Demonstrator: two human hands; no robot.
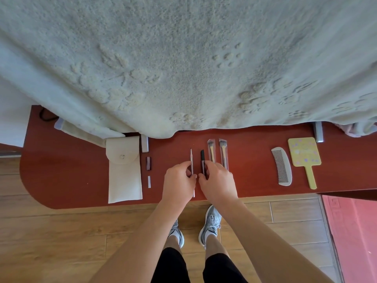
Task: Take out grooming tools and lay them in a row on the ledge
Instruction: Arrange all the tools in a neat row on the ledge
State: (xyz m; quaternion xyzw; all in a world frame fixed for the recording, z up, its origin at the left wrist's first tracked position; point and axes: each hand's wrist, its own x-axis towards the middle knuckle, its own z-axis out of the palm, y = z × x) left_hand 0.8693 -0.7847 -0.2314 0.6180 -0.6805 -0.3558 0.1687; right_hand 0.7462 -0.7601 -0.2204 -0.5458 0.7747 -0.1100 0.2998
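Observation:
On the red-brown ledge (61,176) lie several grooming tools in a row. My left hand (177,181) pinches a thin silver pointed tool (191,160) that lies lengthwise. My right hand (217,180) holds a black stick-shaped tool (202,158) right beside it. Two wrapped brushes (211,151) (223,152) lie just to the right, partly under my right fingers. Farther right are a grey comb (282,166) and a yellow hand mirror (304,155). A cream pouch (124,170) with a snap flap lies at the left.
A small dark red tube (148,163) and a short white piece (149,182) lie between pouch and hands. A pale fluffy blanket (183,68) hangs over the ledge's back edge. Wooden floor (61,231) and a pink mat (355,231) lie below.

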